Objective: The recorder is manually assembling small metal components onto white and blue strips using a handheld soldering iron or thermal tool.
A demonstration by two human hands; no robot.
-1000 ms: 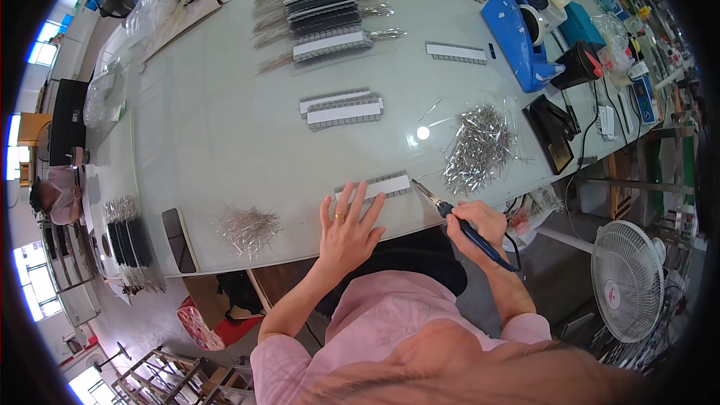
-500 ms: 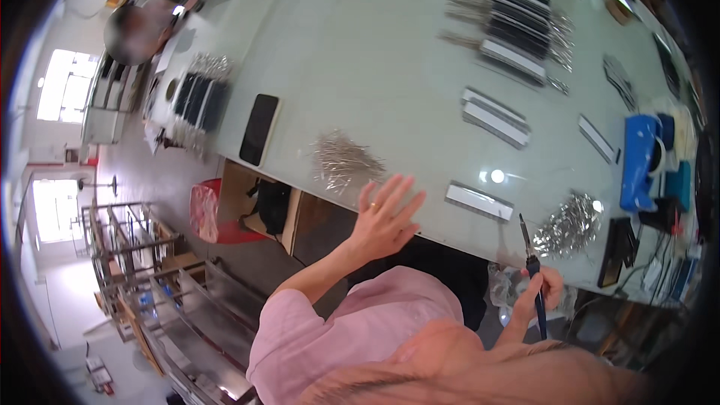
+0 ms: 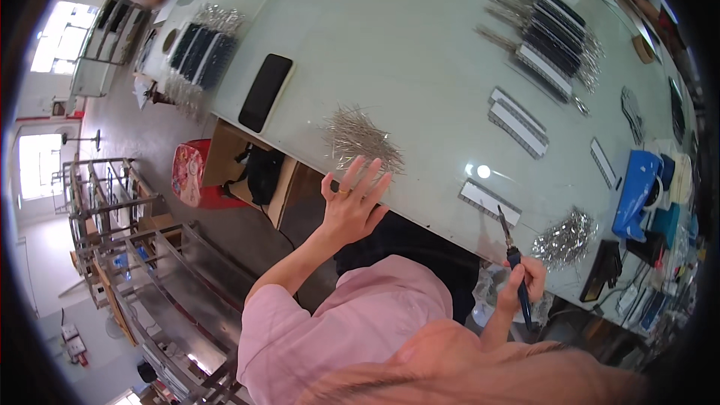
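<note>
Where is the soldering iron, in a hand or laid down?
In hand: the right hand grips the soldering iron by its dark blue handle. Whether it is hot, I cannot tell.

Bright windows, white glare on the tabletop

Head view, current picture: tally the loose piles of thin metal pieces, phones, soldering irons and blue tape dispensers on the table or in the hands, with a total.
Loose metal piles: 2
Phone: 1
Soldering iron: 1
Blue tape dispenser: 1
Total: 5
</note>
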